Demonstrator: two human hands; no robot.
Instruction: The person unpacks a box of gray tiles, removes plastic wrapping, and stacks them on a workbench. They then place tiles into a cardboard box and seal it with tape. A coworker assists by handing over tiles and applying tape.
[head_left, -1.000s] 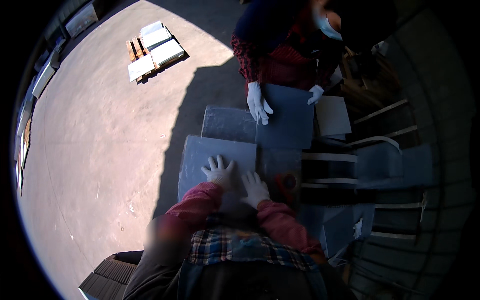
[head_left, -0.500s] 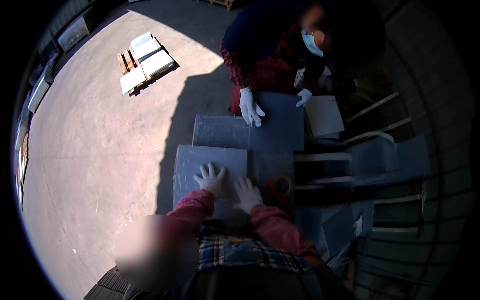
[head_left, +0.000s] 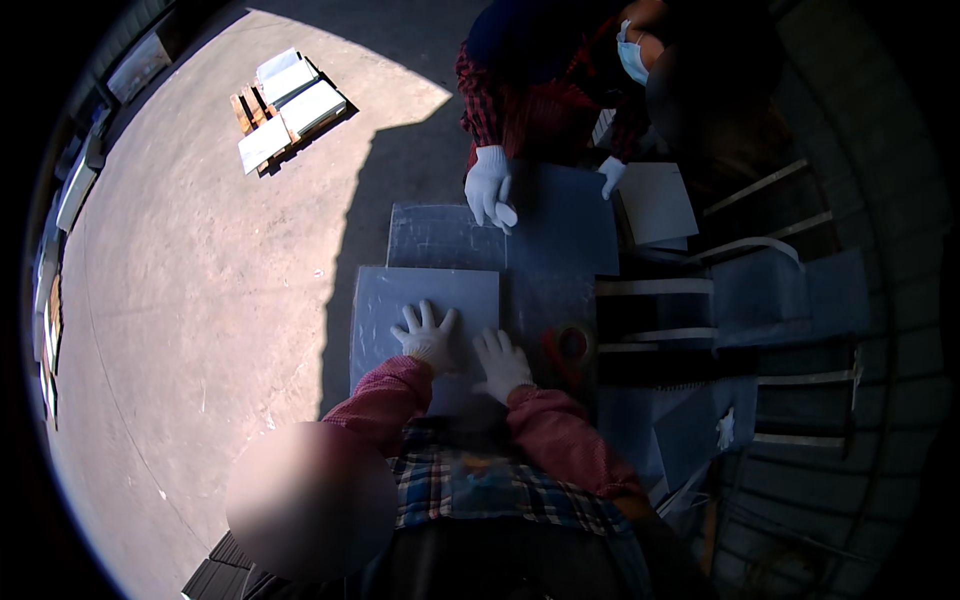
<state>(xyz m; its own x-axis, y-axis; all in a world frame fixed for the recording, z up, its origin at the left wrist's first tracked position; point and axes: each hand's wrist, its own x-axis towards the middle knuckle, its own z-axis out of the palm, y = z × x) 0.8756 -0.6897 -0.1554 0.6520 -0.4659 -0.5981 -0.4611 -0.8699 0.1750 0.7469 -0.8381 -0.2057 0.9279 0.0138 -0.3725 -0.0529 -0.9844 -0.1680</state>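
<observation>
Under both my gloved hands lies a flat grey-blue sheet (head_left: 385,310) with pale scuffs. My left hand (head_left: 428,334) rests on its middle with the fingers spread. Close by, my right hand (head_left: 502,364) is flat at the sheet's right edge, its fingers stretched out. Neither hand grips anything. To the right of my right hand is a red roll of tape (head_left: 572,345) on a darker surface. Across from me, a co-worker in white gloves handles a dark blue-grey sheet (head_left: 562,220). Another scuffed sheet (head_left: 440,235) lies just beyond mine.
A pallet with white panels (head_left: 312,108) stands on the sunlit floor at the far left. At the right are slatted frames with grey sheets (head_left: 760,295) on them. A pale panel (head_left: 658,203) lies beside the co-worker. Dark ridged pieces (head_left: 222,570) show at the lower left.
The view has shifted slightly, so the sheets sit higher in it. My hands stay flat on the sheet. The co-worker's left-side glove has its fingers drawn closer together near the dark sheet's edge.
</observation>
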